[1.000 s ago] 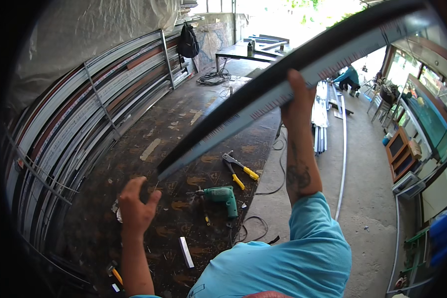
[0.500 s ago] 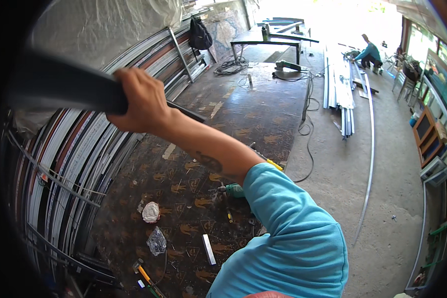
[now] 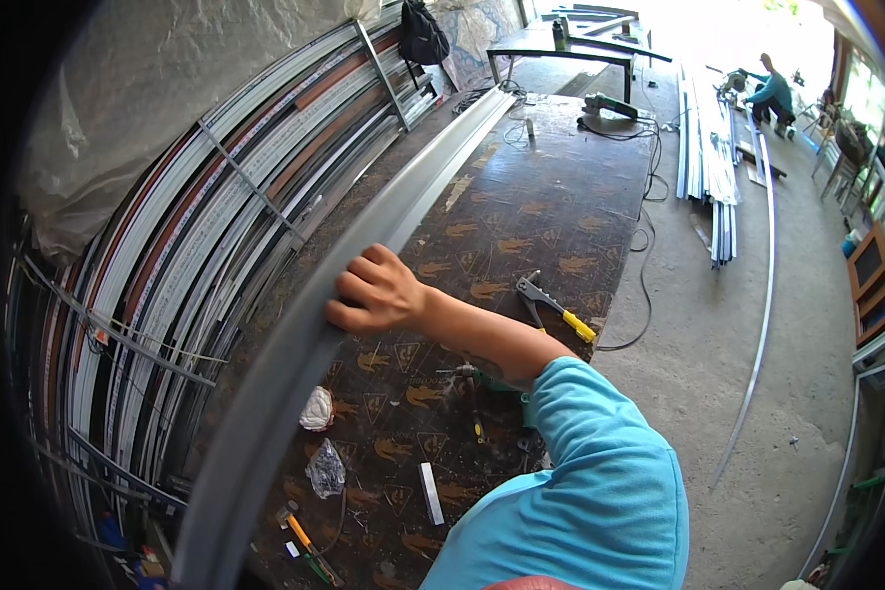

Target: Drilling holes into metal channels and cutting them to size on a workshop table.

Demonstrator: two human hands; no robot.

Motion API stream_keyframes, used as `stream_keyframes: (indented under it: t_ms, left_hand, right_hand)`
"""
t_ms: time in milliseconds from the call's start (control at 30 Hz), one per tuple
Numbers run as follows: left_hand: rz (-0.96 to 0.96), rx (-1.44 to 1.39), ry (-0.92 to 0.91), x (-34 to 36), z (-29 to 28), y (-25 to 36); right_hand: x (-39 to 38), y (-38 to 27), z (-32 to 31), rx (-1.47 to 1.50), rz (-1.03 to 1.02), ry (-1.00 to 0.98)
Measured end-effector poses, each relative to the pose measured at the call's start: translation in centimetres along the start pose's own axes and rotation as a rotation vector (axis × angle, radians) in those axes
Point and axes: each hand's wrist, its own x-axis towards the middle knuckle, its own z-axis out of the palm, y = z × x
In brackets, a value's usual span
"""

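Observation:
A long grey metal profile stretches from the lower left edge up across the table to its far end, slanting rightward. My right hand grips it about midway, fingers curled over its top edge. That arm reaches across from the right in a blue sleeve. My left hand is out of sight. A hand riveter with yellow grips lies on the table beyond my forearm. Partly hidden under that arm are a green power drill and a small yellow-handled tool.
On the dark worktable lie a white roll, a clear plastic bag, a short pale bar, a hammer and an angle grinder. Racked profiles line the left. A person crouches far right beside stacked profiles.
The profile has swung from the upper left to lie lengthwise over the table. My right hand has moved right and down with it, and the riveter has come into fuller view.

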Motion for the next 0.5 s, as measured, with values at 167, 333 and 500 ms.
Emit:
stream_keyframes:
  t_ms: [167, 333, 500]
  left_hand:
    - [0.424, -0.450, -0.177, 2.1, 7.3, -0.7]
    - [0.882, -0.323, -0.373, 13.4, 31.1, -13.7]
    - [0.862, -0.307, -0.435, 12.3, 32.3, -9.0]
  right_hand:
    - [-3.7, 1.4, -2.5, 0.062, -0.164, -0.102]
    - [-7.5, 2.5, -4.2, 0.067, -0.173, -0.150]
    - [-10.5, 2.3, -4.6, 0.216, -0.166, -0.301]
